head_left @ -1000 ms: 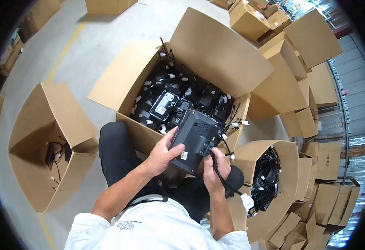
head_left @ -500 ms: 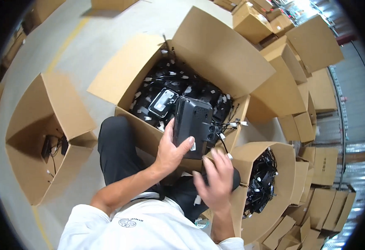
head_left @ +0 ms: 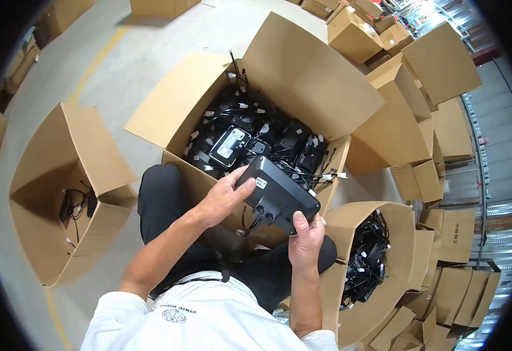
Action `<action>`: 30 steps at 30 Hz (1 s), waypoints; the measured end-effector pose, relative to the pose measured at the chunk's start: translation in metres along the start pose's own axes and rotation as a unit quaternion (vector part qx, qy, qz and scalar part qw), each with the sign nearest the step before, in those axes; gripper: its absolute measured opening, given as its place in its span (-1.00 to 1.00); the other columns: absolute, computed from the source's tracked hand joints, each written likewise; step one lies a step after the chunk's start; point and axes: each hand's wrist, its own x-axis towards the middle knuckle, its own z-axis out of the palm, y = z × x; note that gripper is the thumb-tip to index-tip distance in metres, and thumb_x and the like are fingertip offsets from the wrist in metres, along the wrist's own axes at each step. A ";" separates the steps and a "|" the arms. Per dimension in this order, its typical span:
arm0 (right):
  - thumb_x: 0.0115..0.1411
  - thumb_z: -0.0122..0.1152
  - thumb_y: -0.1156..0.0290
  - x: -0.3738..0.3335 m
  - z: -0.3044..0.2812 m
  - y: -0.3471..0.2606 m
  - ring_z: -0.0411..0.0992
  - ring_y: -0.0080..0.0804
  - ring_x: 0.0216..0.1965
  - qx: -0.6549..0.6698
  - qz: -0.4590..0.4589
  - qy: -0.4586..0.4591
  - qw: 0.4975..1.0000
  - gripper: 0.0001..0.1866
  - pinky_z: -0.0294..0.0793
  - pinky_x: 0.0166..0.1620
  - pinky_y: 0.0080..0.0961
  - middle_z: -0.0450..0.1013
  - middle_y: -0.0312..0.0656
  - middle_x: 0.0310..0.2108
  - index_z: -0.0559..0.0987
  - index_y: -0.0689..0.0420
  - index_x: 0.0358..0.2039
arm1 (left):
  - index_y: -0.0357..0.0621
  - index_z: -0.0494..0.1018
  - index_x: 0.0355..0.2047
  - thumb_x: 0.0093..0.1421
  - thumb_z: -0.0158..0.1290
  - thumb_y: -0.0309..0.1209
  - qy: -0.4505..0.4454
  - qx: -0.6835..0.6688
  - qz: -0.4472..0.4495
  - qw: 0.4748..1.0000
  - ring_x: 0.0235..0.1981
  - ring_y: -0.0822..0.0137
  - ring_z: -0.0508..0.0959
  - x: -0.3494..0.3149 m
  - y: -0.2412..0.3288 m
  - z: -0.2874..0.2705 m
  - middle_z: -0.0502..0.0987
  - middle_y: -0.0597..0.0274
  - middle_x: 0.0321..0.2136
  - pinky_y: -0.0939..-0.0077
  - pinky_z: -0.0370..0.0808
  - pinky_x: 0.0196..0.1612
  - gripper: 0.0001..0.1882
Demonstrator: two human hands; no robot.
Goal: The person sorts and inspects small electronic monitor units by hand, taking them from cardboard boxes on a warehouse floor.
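Note:
Between my hands is a black rectangular plastic device (head_left: 285, 196) with a small white label, a round socket-like bump and dark cables hanging below it. My left hand (head_left: 228, 198) grips its left end, thumb on top. At its lower right corner my right hand (head_left: 306, 238) pinches the edge, thumb up. Beneath and beyond it, a large open carton (head_left: 194, 181) holds a heap of similar black devices and cables with white connectors. One device (head_left: 230, 145) in the heap lies with a pale, label-like face upward. The undersides of my fingers are hidden by the device.
To my right stands an open carton (head_left: 405, 251) with black cables and parts inside. At the left, another open carton (head_left: 39, 234) holds a few black pieces. Stacked cartons (head_left: 411, 126) and folded cardboard (head_left: 455, 292) line the right side. A yellow line (head_left: 101, 55) crosses the floor.
The device has turned from upright to slanting, its bump now toward me, and come slightly lower. My right hand, free and blurred before, has taken hold of its lower right corner.

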 end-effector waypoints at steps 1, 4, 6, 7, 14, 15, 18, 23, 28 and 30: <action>0.27 0.31 0.32 -0.001 -0.003 0.001 0.48 -0.39 0.03 -0.008 0.019 -0.008 1.000 -0.46 0.49 0.13 -0.42 0.48 -0.14 0.05 0.40 0.32 0.16 | -0.17 0.19 0.36 0.46 -0.11 -0.06 -0.005 -0.107 -0.015 0.994 0.11 0.39 0.44 0.002 -0.005 -0.001 0.46 0.23 0.11 0.41 0.36 0.22 -0.39; 0.46 -0.06 0.07 0.003 -0.009 -0.004 0.47 -0.31 0.12 0.084 0.091 -0.041 0.991 -0.44 0.49 0.15 -0.34 0.44 -0.15 0.16 0.34 0.27 0.24 | -0.12 0.23 0.35 0.51 -0.25 -0.09 0.003 -0.225 -0.045 0.973 0.07 0.36 0.48 0.003 -0.015 -0.002 0.49 0.25 0.09 0.29 0.44 0.17 -0.46; 0.49 -0.24 -0.06 0.008 -0.013 0.002 0.41 -0.27 0.20 0.110 0.112 -0.028 0.987 -0.36 0.42 0.22 -0.29 0.40 -0.15 0.23 0.32 0.25 0.27 | -0.12 0.24 0.34 0.51 -0.36 0.01 0.022 -0.248 -0.082 0.965 0.08 0.33 0.49 0.006 -0.018 -0.005 0.49 0.23 0.09 0.23 0.47 0.14 -0.41; 0.48 -0.28 -0.12 0.013 -0.013 0.001 0.39 -0.26 0.22 0.139 0.121 -0.049 0.982 -0.31 0.38 0.26 -0.29 0.37 -0.13 0.25 0.30 0.25 0.28 | -0.12 0.25 0.32 0.50 -0.47 0.10 -0.003 -0.237 -0.072 0.969 0.10 0.31 0.49 0.008 -0.014 -0.006 0.49 0.21 0.11 0.21 0.48 0.15 -0.33; 0.44 0.02 0.02 0.014 -0.006 0.026 0.37 -0.30 0.17 -0.276 -0.104 0.020 0.955 -0.33 0.31 0.26 -0.37 0.39 -0.05 0.17 0.27 0.35 0.29 | -0.12 0.53 -0.06 0.47 -0.35 0.14 0.092 -0.144 -0.149 0.974 -0.16 0.43 0.62 0.011 -0.003 -0.003 0.63 0.32 -0.22 0.33 0.59 0.00 -0.36; 0.33 0.25 0.07 0.010 0.005 0.025 0.36 -0.26 0.16 -0.287 -0.128 0.048 0.948 -0.20 0.28 0.26 -0.37 0.38 0.00 0.16 0.19 0.37 0.33 | -0.14 0.54 -0.11 0.46 -0.27 0.13 0.085 -0.083 -0.128 0.985 -0.21 0.47 0.61 0.011 -0.006 0.001 0.62 0.33 -0.27 0.41 0.59 -0.08 -0.39; 0.33 0.23 0.05 0.001 0.021 0.025 0.37 -0.22 0.15 -0.298 -0.210 0.098 0.926 -0.19 0.30 0.26 -0.33 0.38 0.05 0.17 0.18 0.38 0.34 | -0.21 0.55 -0.20 0.43 -0.12 0.05 0.071 0.011 -0.052 0.996 -0.33 0.50 0.57 0.014 -0.026 -0.002 0.61 0.30 -0.34 0.58 0.51 -0.19 -0.47; 0.41 0.05 0.17 0.002 0.018 0.017 0.44 -0.28 0.07 -0.353 -0.292 0.112 0.882 -0.43 0.37 0.18 -0.40 0.44 -0.01 0.08 0.38 0.40 0.21 | -0.25 0.45 -0.13 0.46 -0.19 -0.01 0.090 -0.076 -0.066 0.991 -0.24 0.49 0.46 -0.001 -0.034 0.013 0.53 0.28 -0.28 0.50 0.43 -0.06 -0.50; 0.38 0.15 0.20 0.042 0.010 -0.008 0.48 -0.39 -0.11 -0.332 -0.193 0.123 0.915 -0.52 0.46 0.01 -0.46 0.50 -0.09 -0.04 0.47 0.34 0.12 | -0.27 0.34 0.15 0.27 0.21 -0.11 -0.031 0.060 0.067 0.995 -0.12 0.41 0.52 -0.015 -0.029 0.006 0.54 0.21 -0.10 0.43 0.53 -0.06 -0.39; 0.43 0.06 0.14 0.055 0.014 -0.011 0.46 -0.45 -0.10 -0.214 -0.198 0.040 0.956 -0.51 0.43 0.03 -0.48 0.50 -0.18 -0.07 0.46 0.31 0.14 | -0.24 0.33 0.18 0.23 0.26 -0.14 -0.055 -0.020 -0.006 0.998 -0.10 0.41 0.53 -0.014 -0.019 -0.007 0.53 0.21 -0.07 0.43 0.54 -0.06 -0.36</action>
